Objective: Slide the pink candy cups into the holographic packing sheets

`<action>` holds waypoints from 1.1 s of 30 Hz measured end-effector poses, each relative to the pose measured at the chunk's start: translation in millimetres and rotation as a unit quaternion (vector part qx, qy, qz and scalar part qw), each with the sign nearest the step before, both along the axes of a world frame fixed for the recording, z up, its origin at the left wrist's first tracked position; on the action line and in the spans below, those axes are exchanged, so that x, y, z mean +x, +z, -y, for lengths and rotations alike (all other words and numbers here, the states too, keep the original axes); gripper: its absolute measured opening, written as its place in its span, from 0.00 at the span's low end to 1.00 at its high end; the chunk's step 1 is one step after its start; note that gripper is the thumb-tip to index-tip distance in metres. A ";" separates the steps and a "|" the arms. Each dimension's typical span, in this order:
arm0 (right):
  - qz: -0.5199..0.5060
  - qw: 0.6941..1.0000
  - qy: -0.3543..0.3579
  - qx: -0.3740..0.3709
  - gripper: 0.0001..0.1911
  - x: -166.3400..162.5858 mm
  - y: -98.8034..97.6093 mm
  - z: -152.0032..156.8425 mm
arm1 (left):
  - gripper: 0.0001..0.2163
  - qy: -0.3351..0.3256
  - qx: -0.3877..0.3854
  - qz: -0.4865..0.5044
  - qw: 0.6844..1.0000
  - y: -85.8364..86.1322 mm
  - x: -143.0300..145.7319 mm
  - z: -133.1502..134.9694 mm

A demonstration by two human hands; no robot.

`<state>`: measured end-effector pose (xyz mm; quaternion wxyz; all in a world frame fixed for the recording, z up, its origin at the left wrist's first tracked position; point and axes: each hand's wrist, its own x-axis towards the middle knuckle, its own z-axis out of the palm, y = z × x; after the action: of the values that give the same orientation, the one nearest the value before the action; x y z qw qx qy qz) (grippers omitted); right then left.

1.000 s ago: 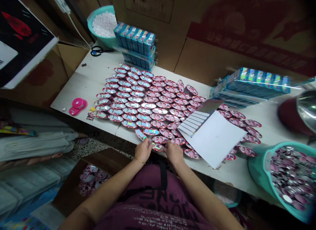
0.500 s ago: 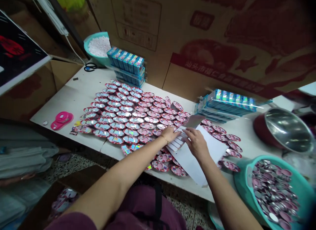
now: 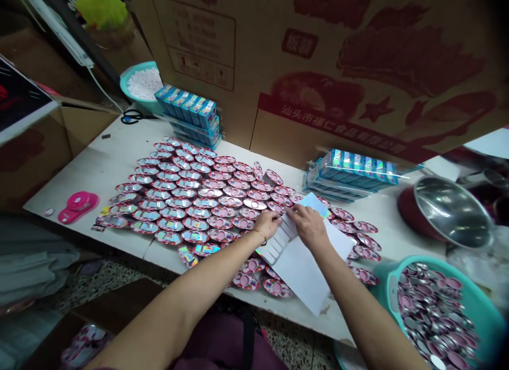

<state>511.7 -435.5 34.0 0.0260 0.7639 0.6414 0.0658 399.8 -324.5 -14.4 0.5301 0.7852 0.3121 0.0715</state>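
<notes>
Between my two hands lies a pale sticker sheet (image 3: 275, 248) with a row of strip-shaped cut-outs, on top of plain white sheets (image 3: 306, 272). My left hand (image 3: 267, 225) has its thumb and fingers pinched together at the sheet's left edge. My right hand (image 3: 310, 227) bends its fingers onto the sheet's upper end; its fingertips are partly hidden. A shiny holographic piece (image 3: 316, 204) shows just beyond the right hand. Rows of oval red-and-pink cases (image 3: 222, 211) surround the papers; those on the left carry silvery faces.
A teal basin (image 3: 392, 285) full of small pink and silver ovals stands right, near a metal bowl (image 3: 453, 211). Wrapped blue boxes (image 3: 186, 113) and more boxes (image 3: 353, 171) line the back against a large carton (image 3: 254, 57). A pink punch (image 3: 78, 205) and scissors (image 3: 133, 116) are left.
The view has shifted slightly. Both hands have moved a little up the sticker sheet, uncovering more of its lower strips. The piece beyond the right hand now shines blue and rainbow.
</notes>
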 end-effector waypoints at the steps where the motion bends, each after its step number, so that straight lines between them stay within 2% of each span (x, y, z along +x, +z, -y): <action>1: 0.006 1.000 0.029 -0.003 0.23 4.4 -0.5 -1.7 | 0.08 0.001 -0.012 0.014 1.000 0.7 -1.4 -0.3; 5: 0.006 0.994 0.104 0.023 0.21 16.1 -12.1 6.1 | 0.07 -0.008 -0.065 0.042 0.997 5.3 -8.2 -0.2; 7: 0.013 0.994 0.104 0.040 0.18 15.7 -14.2 13.0 | 0.06 -0.013 -0.084 0.047 0.995 5.3 -10.2 1.2; 9: 0.020 0.994 0.093 0.043 0.15 10.0 -6.3 18.8 | 0.06 -0.007 -0.080 0.034 0.996 2.6 -10.0 2.5; 11: 0.024 0.996 0.076 0.030 0.12 -1.7 13.8 24.8 | 0.05 0.013 -0.051 -0.004 0.999 -1.9 -7.8 2.2; 15: 0.000 0.999 0.024 -0.023 0.09 -38.7 74.6 45.2 | 0.05 0.045 0.018 -0.062 0.997 -7.3 -6.6 -4.5; 18: -0.101 0.995 -0.024 -0.009 0.10 -67.7 108.8 61.7 | 0.08 0.045 0.057 -0.026 0.997 -3.7 -18.4 -9.0; 20: -0.180 0.983 -0.044 0.006 0.10 -81.8 118.0 66.3 | 0.11 0.032 0.070 0.003 0.997 1.1 -31.6 -8.3; 22: -0.229 0.972 -0.050 0.008 0.10 -89.8 118.2 64.6 | 0.13 0.020 0.063 0.021 0.998 6.7 -45.1 -4.0; 26: -0.250 0.968 -0.039 -0.005 0.09 -88.7 108.7 53.9 | 0.19 -0.019 0.071 0.053 0.996 20.4 -62.1 10.1; 30: -0.276 0.960 -0.040 0.036 0.10 -75.4 94.5 55.7 | 0.20 -0.100 0.165 0.096 0.976 31.7 -66.5 24.9; 33: -0.314 0.942 -0.065 0.100 0.08 -62.9 75.6 67.7 | 0.19 -0.196 0.227 0.112 0.947 25.9 -65.5 39.4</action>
<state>448.7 -503.2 109.6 -0.2488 0.7847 0.5559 -0.1155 334.3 -363.9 11.5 0.3734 0.9170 0.0664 0.1232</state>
